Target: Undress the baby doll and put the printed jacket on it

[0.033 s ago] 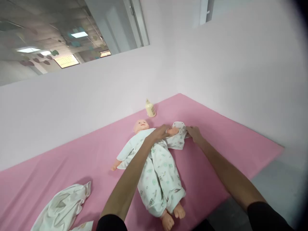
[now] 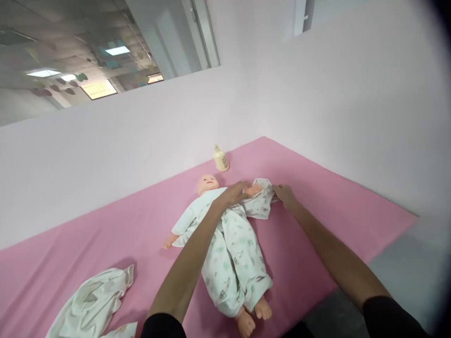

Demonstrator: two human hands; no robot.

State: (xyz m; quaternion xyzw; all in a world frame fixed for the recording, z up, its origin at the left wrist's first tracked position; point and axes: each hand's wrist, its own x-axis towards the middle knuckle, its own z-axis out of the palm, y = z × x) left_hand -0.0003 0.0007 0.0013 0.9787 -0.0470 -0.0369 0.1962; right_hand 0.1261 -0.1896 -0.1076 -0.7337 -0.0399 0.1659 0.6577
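Note:
A baby doll (image 2: 207, 183) lies on its back on the pink mat, dressed in printed white trousers (image 2: 241, 244) and a white top. My left hand (image 2: 237, 192) is closed around the doll's arm near the wrist, its fingertips partly hidden. The doll's small hand (image 2: 252, 189) shows just past my fingers, against a loose printed part of the white baby top (image 2: 260, 204). At the outer edge of that cloth, my right hand (image 2: 283, 194) pinches the fabric. The doll's other arm stretches out to the left, its hand bare.
A pale yellow pump bottle (image 2: 221, 159) stands by the wall beyond the doll's head. Crumpled white cloth (image 2: 91, 303) lies at the lower left of the pink mat (image 2: 317, 202). White walls (image 2: 141, 150) border the back and right.

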